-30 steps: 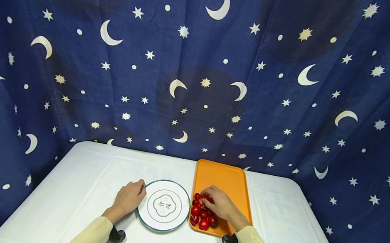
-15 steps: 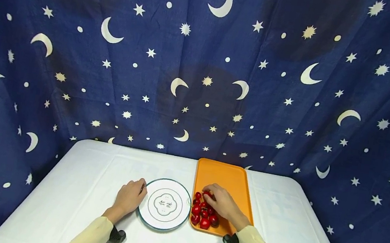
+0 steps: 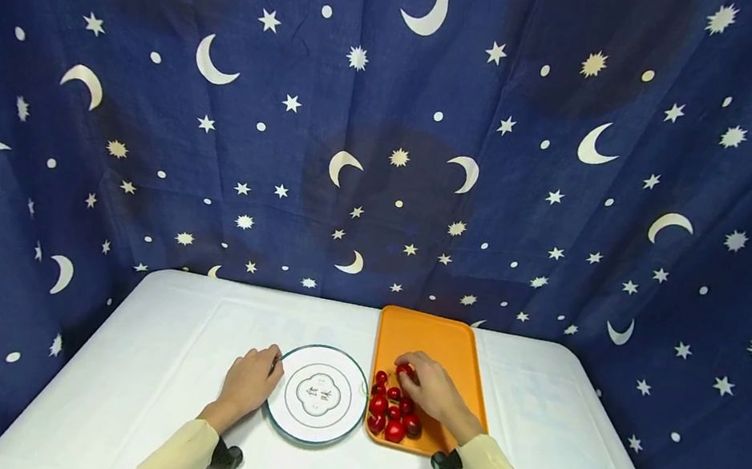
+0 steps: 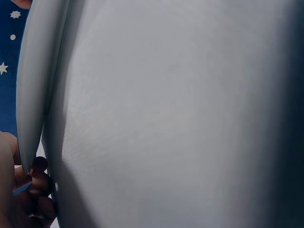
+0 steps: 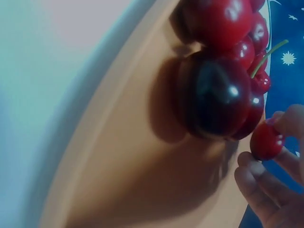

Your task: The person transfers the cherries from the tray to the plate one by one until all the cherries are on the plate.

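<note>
At its left rim, a round white plate [image 3: 341, 417] with a green edge is gripped by my left hand [image 3: 248, 382]. The left wrist view shows the plate's rim [image 4: 35, 90] edge-on between thumb and fingers. Over the orange tray [image 3: 433, 342], my right hand [image 3: 434, 391] pinches one red cherry [image 5: 266, 142] between thumb and fingertips. Several other cherries [image 3: 394, 430] lie together along the tray's left and near side. A dark cherry [image 5: 216, 95] is large in the right wrist view, and a green stem [image 5: 270, 58] sticks out behind it.
Plate and tray stand side by side, nearly touching, on a white-covered table [image 3: 201, 330]. The tray has a low raised rim. A dark blue curtain [image 3: 253, 127] with moons and stars hangs behind the table and along both sides.
My right hand has shifted slightly away from the cherry pile, toward the tray's far side, and a cherry now shows between its fingertips. The left hand and plate have stayed in place.
</note>
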